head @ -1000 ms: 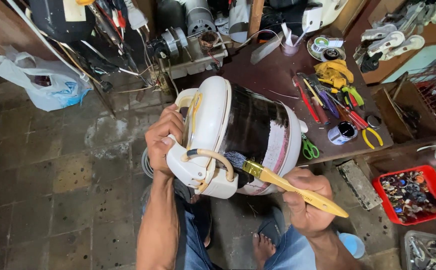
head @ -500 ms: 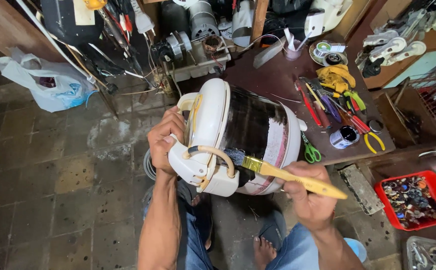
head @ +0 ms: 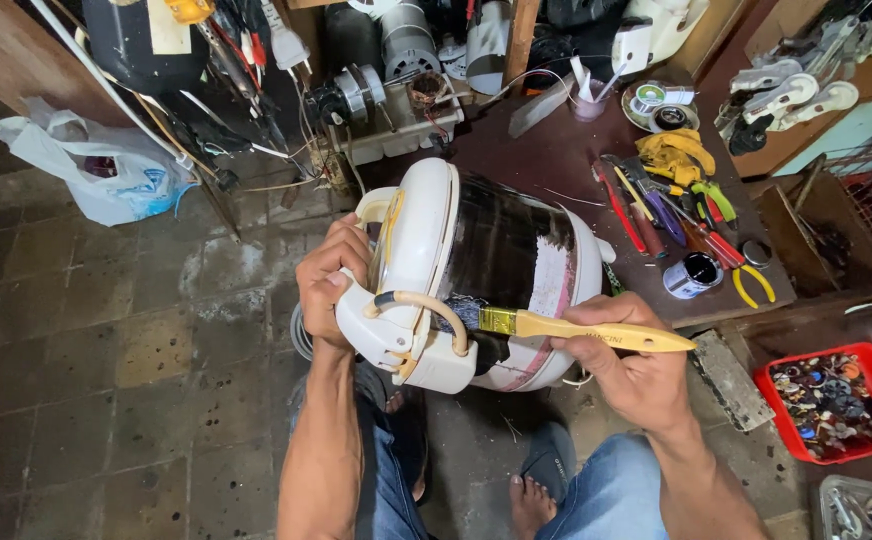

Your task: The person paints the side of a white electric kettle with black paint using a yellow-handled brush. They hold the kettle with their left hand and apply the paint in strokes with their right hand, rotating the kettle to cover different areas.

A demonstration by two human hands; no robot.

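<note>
Painting is the step in hand, as far as I can judge: the right hand (head: 636,375) has its fingers clamped around the yellow handle of a paintbrush (head: 566,327), whose dark bristles touch the side of a rice cooker (head: 476,270) held in mid-air above the lap. The left hand (head: 328,285), at nine o'clock from the cooker, has its fingers wrapped tight on the cream lid end and hinge, tipping the cooker on its side so the body faces up. Most of the body is already glossy black, while a pale, unpainted strip remains toward three o'clock, near the base. A small open tin of black paint (head: 694,274) sits on the dark workbench (head: 556,165) at three o'clock from the cooker, just beside a scatter of screwdrivers and pliers (head: 676,210). A red tray of small parts (head: 836,400) lies on the floor at four o'clock, and a white plastic bag (head: 96,170) at ten o'clock. Covering the bare strip would likely call for turning the cooker with the holding hand and keeping the bristles clear of the cream lid and handle.
</note>
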